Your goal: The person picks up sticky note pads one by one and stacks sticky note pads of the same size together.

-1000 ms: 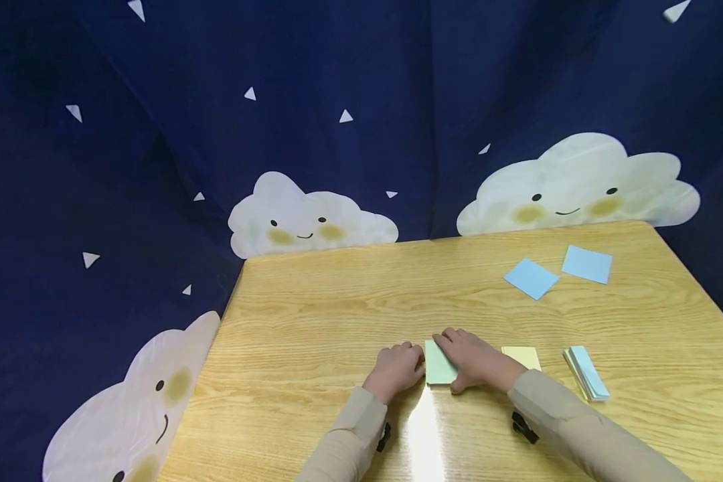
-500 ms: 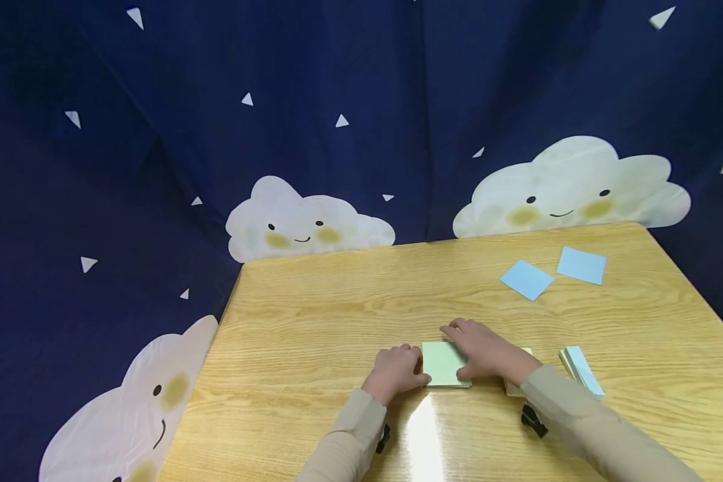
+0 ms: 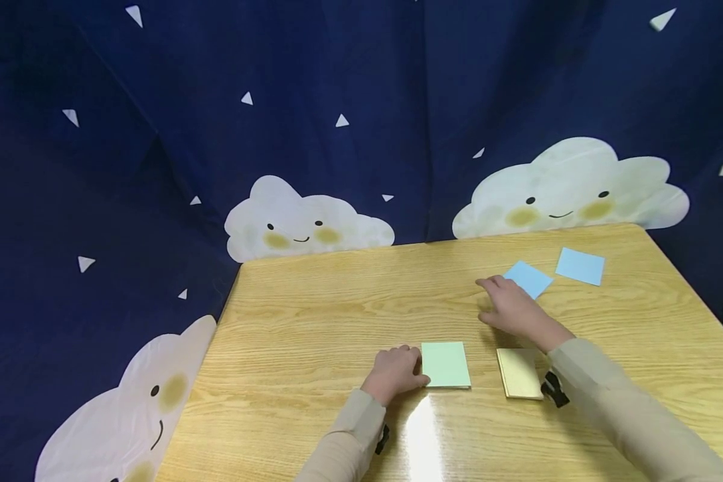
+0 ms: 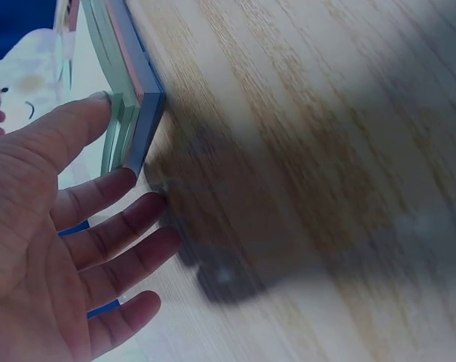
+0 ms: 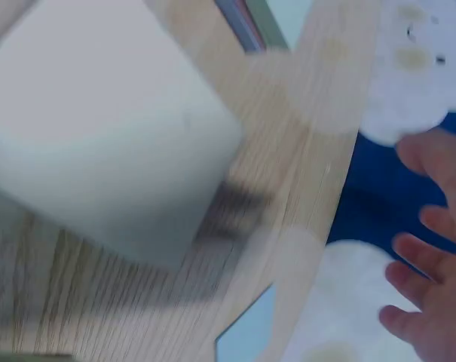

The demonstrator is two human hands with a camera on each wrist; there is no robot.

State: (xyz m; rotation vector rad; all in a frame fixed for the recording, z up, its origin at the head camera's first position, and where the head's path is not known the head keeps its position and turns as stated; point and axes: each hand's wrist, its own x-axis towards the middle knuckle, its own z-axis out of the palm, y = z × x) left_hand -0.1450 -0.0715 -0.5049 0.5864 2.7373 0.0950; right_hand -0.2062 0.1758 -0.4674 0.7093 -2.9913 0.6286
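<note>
A stack of sticky notes [image 3: 446, 365] with a pale green top lies on the table. The left wrist view shows green, pink and blue layers along its edge [image 4: 141, 113]. My left hand [image 3: 394, 371] rests at the stack's left side, the thumb touching its corner and the index fingertip right at its edge; the other fingers are loosely extended. Farther right, my right hand [image 3: 512, 309] hovers with spread fingers and nothing in them. It is nearest a light blue square note [image 3: 528, 277], partly covering it in the head view. Another blue note [image 3: 580, 266] lies just beyond.
A pale yellow sticky-note pad [image 3: 520, 373] lies right of the green-topped stack, beside my right wrist. The wooden table [image 3: 313, 308] reaches back to a dark blue curtain [image 3: 337, 60] with white clouds.
My right hand has let go of the green-topped stack and moved right and away, toward the blue notes. Its sleeve now hides the narrow blue-topped stack. The left hand stays beside the green-topped stack.
</note>
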